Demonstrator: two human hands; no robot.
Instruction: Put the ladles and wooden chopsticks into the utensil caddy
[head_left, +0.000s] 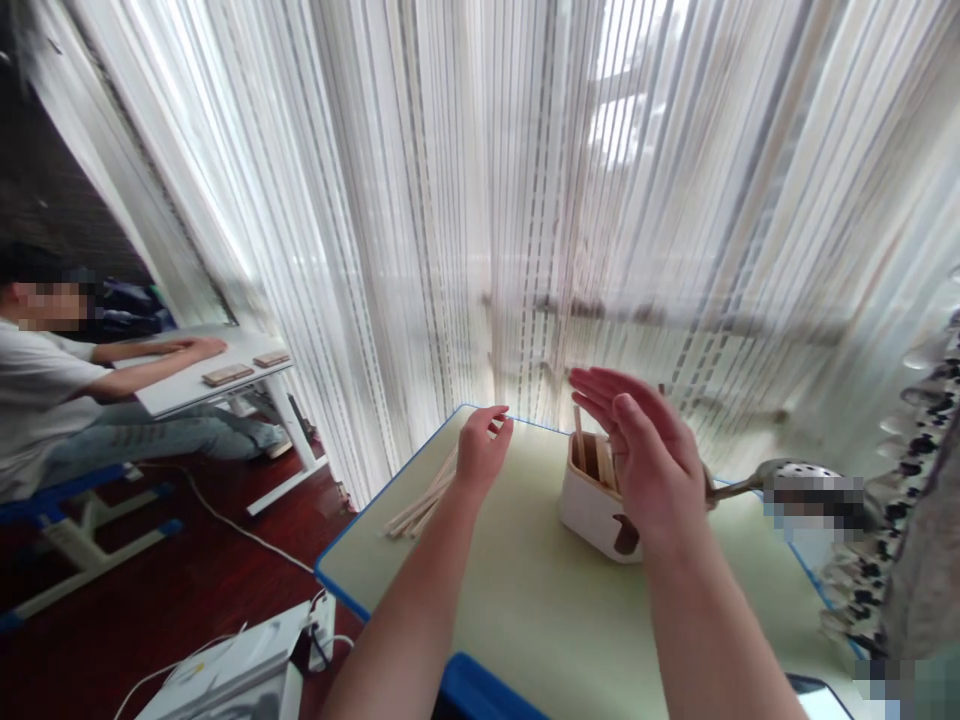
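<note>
My left hand (486,448) is over the far left part of the table, fingers loosely bent with a gap between them. A loose bundle of pale wooden chopsticks (420,508) lies beside and partly behind it. My right hand (652,455) is raised at the right side of a white holder (596,520) with a brown mark, fingers stretched out. The holder stands upright with chopsticks (579,440) inside; my hand hides part of it. A metal slotted spoon (802,472) juts out to the right from behind my right hand, its handle end hidden.
The pale green table (525,600) has a blue edge. Sheer curtains (420,200) hang behind it. At left a person (45,390) sits at a white desk (176,395) with two small flat stacks. A white box (232,665) and cables lie on the floor. Ruffled fabric (874,560) hangs at right.
</note>
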